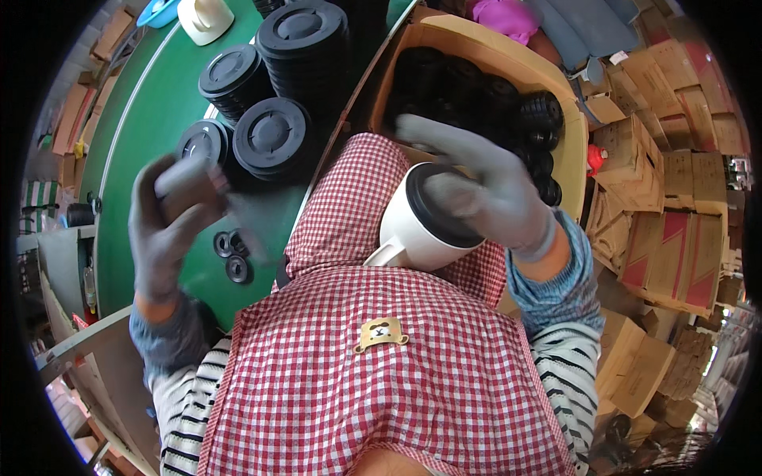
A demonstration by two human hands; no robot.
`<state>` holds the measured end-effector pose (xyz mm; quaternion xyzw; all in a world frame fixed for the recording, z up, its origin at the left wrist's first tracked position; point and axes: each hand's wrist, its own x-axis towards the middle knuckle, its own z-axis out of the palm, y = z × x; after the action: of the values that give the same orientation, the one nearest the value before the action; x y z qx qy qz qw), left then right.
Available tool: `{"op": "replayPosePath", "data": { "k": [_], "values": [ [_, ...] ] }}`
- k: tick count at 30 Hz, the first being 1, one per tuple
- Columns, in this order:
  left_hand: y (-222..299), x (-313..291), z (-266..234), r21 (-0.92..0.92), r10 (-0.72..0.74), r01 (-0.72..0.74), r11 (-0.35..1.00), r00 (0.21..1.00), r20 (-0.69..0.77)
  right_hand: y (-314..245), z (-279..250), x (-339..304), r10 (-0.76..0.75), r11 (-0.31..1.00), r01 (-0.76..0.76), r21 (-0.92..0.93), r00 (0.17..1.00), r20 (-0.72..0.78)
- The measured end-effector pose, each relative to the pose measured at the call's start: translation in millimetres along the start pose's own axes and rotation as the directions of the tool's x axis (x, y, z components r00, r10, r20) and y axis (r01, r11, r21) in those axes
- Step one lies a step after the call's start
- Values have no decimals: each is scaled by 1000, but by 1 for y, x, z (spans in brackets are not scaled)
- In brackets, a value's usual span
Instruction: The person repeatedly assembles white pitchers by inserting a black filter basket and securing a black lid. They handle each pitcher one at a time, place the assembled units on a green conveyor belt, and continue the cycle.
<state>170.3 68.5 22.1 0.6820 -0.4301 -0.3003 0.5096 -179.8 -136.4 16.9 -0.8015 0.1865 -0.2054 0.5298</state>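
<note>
A white jug (421, 247) with a black lid (429, 190) rests tilted on my lap, its handle toward the lower left. My right hand (500, 186), in a grey glove, is over the lid's right side. Its forefinger stretches out to the left and the thumb lies across the lid, blurred; whether it touches is unclear. Over the green table my gloved left hand (171, 218) is raised with bent fingers. Motion smears them, so anything between them cannot be made out. Small black rings (237, 269) lie on the table just right of this hand.
Stacks of black round lids (274, 136) stand on the green table (119, 238). An open cardboard box (575, 151) of black parts (540, 111) is beyond my right hand. A white jug-like piece (205, 20) lies at the far left. Cardboard cartons (675, 254) are piled at the right.
</note>
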Motion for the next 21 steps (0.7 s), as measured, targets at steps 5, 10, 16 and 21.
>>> {"op": "replayPosePath", "data": {
  "k": [5, 10, 16, 21],
  "values": [
    [51, 77, 152, 127, 738, -794, 594, 601, 307, -10, -10, 15, 292, 929, -290, 229, 956, 27],
    [77, 133, 202, 291, 893, -944, 153, 259, 369, 10, -80, -46, 464, 879, -455, 144, 885, -34],
    [38, 146, 232, 119, 214, -752, 649, 330, 919, 44, -75, -60, 434, 875, -448, 184, 894, 113],
    [23, 138, 229, 161, 220, -767, 621, 369, 903, 74, -77, -58, 342, 934, -351, 66, 932, 121]
  ]
}}
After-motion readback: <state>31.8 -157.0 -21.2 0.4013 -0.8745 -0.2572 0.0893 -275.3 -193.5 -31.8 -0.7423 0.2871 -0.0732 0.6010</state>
